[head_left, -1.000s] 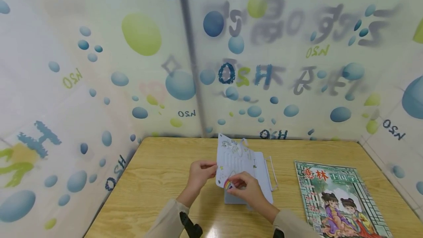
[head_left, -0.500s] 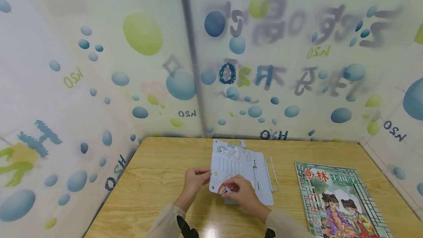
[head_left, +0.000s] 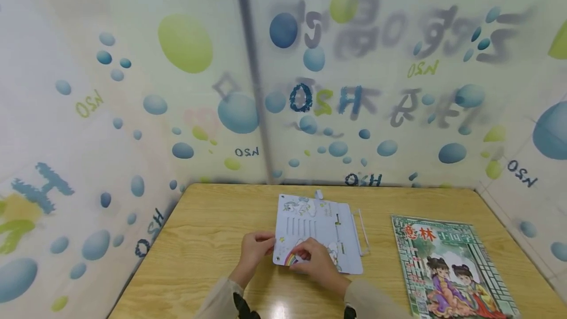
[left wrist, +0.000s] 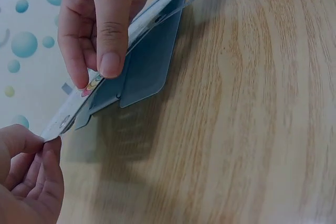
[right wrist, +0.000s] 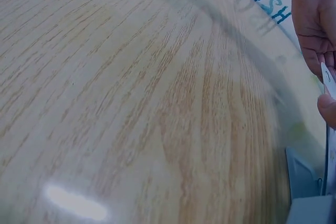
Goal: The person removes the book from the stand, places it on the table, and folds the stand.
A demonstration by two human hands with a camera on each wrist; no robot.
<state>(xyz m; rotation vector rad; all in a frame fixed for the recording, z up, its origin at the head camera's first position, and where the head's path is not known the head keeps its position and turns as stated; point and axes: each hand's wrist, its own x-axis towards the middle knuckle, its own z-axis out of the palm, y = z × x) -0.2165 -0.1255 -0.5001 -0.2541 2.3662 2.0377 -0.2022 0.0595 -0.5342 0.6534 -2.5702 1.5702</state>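
Observation:
A white folding book stand (head_left: 325, 225), printed with unicorns, stars and a rainbow, lies at the middle of the table in the head view. Its slotted front panel is raised at a slant, and a blue-grey back plate (left wrist: 149, 69) shows beneath it in the left wrist view. My left hand (head_left: 253, 254) pinches the panel's left edge near the lower corner between thumb and fingers. By the rainbow, my right hand (head_left: 316, 261) grips the panel's near edge, thumb and fingers on either side. Only the thumb (right wrist: 326, 109) of that hand shows in the right wrist view.
A wire bracket (head_left: 364, 230) sticks out on the stand's right side, and a small tab (head_left: 318, 194) rises at its far edge. To the right lies a colourful magazine (head_left: 452, 260). The wooden table (head_left: 212, 220) ends at a patterned wall covering (head_left: 212, 112).
The stand's front panel has swung left and down, from a steep tilt to a flatter one. Both hands have moved left and nearer with it, keeping hold.

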